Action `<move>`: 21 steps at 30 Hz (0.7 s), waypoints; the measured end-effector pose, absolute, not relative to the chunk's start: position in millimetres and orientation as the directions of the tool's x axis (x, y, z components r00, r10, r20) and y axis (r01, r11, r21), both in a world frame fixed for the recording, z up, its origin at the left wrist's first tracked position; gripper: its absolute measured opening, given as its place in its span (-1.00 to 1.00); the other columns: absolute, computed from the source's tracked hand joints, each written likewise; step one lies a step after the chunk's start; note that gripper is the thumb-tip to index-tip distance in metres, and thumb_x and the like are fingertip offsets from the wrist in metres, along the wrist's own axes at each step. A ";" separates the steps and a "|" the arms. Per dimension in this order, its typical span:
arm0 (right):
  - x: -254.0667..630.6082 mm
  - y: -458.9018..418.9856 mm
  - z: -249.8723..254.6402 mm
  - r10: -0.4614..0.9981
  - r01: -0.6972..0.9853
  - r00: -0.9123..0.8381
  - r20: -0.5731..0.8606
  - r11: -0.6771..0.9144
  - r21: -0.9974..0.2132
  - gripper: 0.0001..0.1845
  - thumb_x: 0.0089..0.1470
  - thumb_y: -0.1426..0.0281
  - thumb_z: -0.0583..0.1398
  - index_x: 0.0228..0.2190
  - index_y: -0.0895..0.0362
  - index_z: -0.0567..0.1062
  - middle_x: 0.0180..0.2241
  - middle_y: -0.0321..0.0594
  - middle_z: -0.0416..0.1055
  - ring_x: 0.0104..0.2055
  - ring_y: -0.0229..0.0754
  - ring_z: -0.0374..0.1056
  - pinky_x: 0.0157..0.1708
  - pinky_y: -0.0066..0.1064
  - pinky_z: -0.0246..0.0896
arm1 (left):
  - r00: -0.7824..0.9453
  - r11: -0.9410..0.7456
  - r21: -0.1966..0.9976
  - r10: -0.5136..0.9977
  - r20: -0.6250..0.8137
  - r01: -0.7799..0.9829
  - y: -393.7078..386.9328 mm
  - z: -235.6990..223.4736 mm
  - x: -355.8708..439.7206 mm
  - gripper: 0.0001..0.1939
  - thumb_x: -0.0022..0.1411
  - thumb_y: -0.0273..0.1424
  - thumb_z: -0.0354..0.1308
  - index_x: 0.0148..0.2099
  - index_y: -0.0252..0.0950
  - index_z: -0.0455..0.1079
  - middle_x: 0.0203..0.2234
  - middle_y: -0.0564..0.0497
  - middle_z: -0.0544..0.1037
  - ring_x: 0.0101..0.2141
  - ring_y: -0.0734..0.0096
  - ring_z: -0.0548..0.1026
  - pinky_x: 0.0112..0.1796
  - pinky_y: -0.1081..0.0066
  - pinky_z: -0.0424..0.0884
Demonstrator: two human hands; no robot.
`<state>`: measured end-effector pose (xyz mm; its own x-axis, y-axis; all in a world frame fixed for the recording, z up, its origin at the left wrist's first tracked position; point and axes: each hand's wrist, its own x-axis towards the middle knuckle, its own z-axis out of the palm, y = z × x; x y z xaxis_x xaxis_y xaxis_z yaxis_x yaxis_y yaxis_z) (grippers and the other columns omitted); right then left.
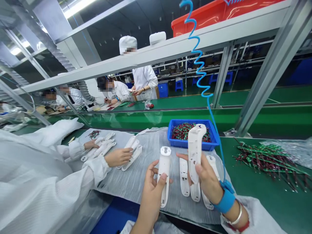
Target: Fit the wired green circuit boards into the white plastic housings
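My left hand grips a white plastic handle shell upright, thumb on its front. My right hand holds a second white shell raised above the mat, thumb pressed on its lower part. A blue wrist strap with a coiled blue cord sits on my right wrist. More white shells lie on the grey foam mat between my hands. A co-worker on my left in a white coat has a hand on another pile of shells.
A blue tray of red-green wired parts stands behind the mat. Loose wired parts lie on the green bench at right. Beyond a green conveyor, several people in white work. A metal shelf carries a red bin overhead.
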<state>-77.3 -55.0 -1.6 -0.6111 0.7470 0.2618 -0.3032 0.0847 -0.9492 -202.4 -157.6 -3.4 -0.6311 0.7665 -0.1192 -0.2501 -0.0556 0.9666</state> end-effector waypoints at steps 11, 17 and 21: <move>-77.1 -64.8 -10.4 0.645 -0.273 -0.704 0.299 0.143 -0.951 -0.50 0.07 0.04 0.03 -0.04 0.07 0.17 -0.01 0.02 0.31 -0.62 -0.36 0.25 -0.59 -0.40 0.24 | -0.692 -0.011 0.999 0.721 -0.026 -0.048 -157.4 -6.1 -203.7 -0.45 0.08 -0.21 0.19 0.10 -0.15 0.14 -0.40 0.08 0.33 -0.42 0.33 0.51 -0.42 0.40 0.40; -78.4 -63.9 -15.7 0.515 -0.218 -0.825 0.233 0.089 -0.972 -0.45 0.04 0.00 0.05 -0.06 0.10 0.21 -0.16 -0.03 0.42 -0.65 -0.33 0.27 -0.65 -0.45 0.18 | -0.710 0.059 0.986 0.701 0.071 0.157 -160.5 -5.3 -202.4 -0.51 0.09 -0.20 0.16 0.06 -0.21 0.23 -0.35 -0.02 0.45 -0.36 0.27 0.50 -0.30 0.32 0.39; -78.0 -62.5 -18.4 0.576 -0.310 -0.774 0.262 0.014 -0.950 -0.46 0.06 0.04 0.06 -0.02 0.07 0.15 -0.02 0.02 0.33 -0.64 -0.36 0.28 -0.66 -0.44 0.21 | -0.713 0.103 0.940 0.680 0.173 0.326 -160.7 -5.8 -203.6 -0.54 0.12 -0.20 0.11 0.07 -0.20 0.26 -0.33 -0.02 0.40 -0.33 0.25 0.45 -0.28 0.27 0.38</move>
